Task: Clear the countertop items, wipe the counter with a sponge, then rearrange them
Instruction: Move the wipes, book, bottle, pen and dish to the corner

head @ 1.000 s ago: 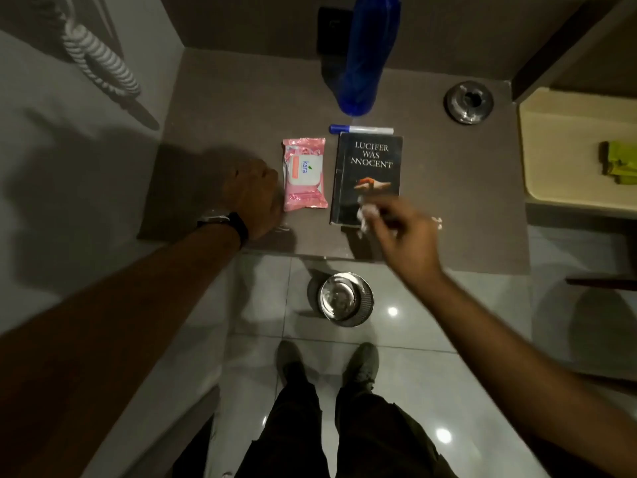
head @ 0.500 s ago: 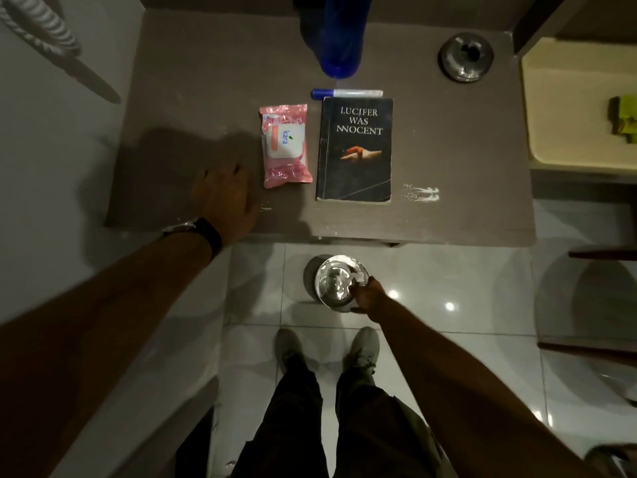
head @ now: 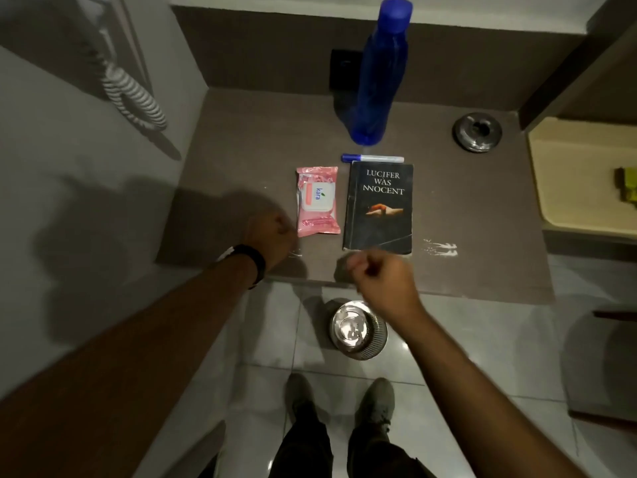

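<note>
On the brown countertop lie a pink wipes pack, a black book beside it, and a blue-capped marker just behind the book. A tall blue bottle stands at the back. My left hand rests on the counter's front part, just left of the wipes pack, fingers curled. My right hand hovers over the front edge below the book, fingers closed, nothing visible in it. White scraps lie right of the book.
A steel bin with white scraps inside stands on the tiled floor below the counter edge. A metal ashtray sits at the back right. A cream tray holding a green sponge lies to the right. A coiled hose hangs left.
My right hand carried white scraps from the book down to the steel bin, then rose back to the counter's front edge. The left hand stayed beside the wipes pack.
</note>
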`<state>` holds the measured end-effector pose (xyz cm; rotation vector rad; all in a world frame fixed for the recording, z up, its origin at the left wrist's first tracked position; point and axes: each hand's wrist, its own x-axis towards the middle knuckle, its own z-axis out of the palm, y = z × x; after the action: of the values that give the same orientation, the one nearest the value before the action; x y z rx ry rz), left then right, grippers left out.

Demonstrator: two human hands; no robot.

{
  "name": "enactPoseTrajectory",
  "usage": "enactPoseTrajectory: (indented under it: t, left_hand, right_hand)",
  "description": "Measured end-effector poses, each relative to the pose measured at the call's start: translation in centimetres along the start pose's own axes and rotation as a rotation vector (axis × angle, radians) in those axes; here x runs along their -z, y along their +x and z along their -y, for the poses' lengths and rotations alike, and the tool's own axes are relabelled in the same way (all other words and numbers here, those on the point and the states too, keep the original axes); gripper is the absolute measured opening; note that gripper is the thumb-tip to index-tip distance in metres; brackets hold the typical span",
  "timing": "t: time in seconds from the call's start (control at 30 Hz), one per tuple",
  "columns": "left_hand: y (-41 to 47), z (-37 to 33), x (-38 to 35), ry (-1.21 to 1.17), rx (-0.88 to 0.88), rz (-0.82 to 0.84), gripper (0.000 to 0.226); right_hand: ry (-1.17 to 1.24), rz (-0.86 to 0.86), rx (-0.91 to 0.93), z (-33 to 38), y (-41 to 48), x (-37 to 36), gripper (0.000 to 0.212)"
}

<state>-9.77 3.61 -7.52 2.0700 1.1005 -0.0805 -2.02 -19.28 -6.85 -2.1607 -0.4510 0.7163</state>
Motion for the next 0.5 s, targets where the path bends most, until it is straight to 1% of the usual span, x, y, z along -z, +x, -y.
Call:
enactPoseTrajectory:
  t: [0.03,0.07,0.1,0.13,0.2,0.27,0.37,0.43,0.5]
  left_hand:
    - [0.1,-0.3,-0.1,-0.033,0.013,-0.006,0.022]
    - [0.3,-0.6,-0.2,-0.058,0.014,-0.013,0.024]
    - [0.4,-0.8,-0.4,-0.079,0.008,-0.019,0.024]
    - [0.7,-0.9,-0.7,-0.103,-0.006,-0.021,0.022]
    - [1.1,-1.3,-1.3,-0.150,-0.021,-0.034,0.015]
    - [1.4,-1.5,-1.8,-0.165,-0.008,-0.057,0.004]
    - [1.8,-1.5,-2.4,-0.248,0.068,-0.086,0.016]
    - [1.6,-1.7,-2.2,-0.327,0.117,-0.116,0.020]
    - [1.0,-1.8,-1.6,-0.394,0.131,-0.147,0.019]
  right_hand:
    - [-0.005,-0.099,0.040,1.3,1.7,0.5,0.017]
    - [-0.008,-0.190,0.040,2.4,3.7,0.6,0.016]
    - [-0.019,-0.239,0.025,3.3,5.2,0.6,0.019]
    - [-0.032,-0.239,0.017,3.9,6.5,0.2,0.023]
    - [-0.042,-0.176,-0.005,4.6,8.0,-1.1,0.031]
    - [-0.050,-0.113,-0.008,4.6,8.6,-2.4,0.033]
    - [-0.085,-0.073,0.002,4.5,8.7,-3.8,0.030]
    - [-0.082,-0.068,-0.006,4.8,8.6,-4.2,0.026]
    - [-0.068,-0.080,-0.001,5.3,8.1,-4.2,0.025]
